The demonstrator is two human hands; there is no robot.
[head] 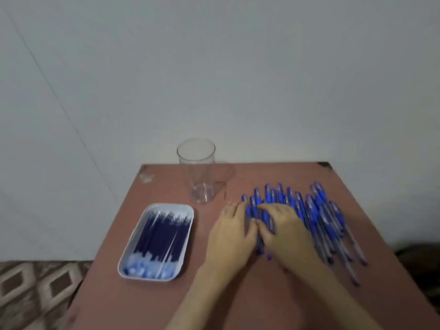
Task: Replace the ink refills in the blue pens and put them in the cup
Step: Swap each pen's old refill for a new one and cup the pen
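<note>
Pens (319, 210) blurred, partly hidden under left hand (229, 231) and right hand (283, 225), hands' grip unclear

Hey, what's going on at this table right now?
A person has the left hand and right hand on a pile of blue pens on the table; blur hides whether either grips one. The clear cup stands empty, and the tray of refills sits to their left.

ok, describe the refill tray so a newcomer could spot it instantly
Start at the reddish-brown table; on its left side, nearer than the clear cup, lies a white tray with rounded corners. It alone holds thin dark-blue refills packed side by side, whereas the blue pens lie loose in a pile on the right.
</note>
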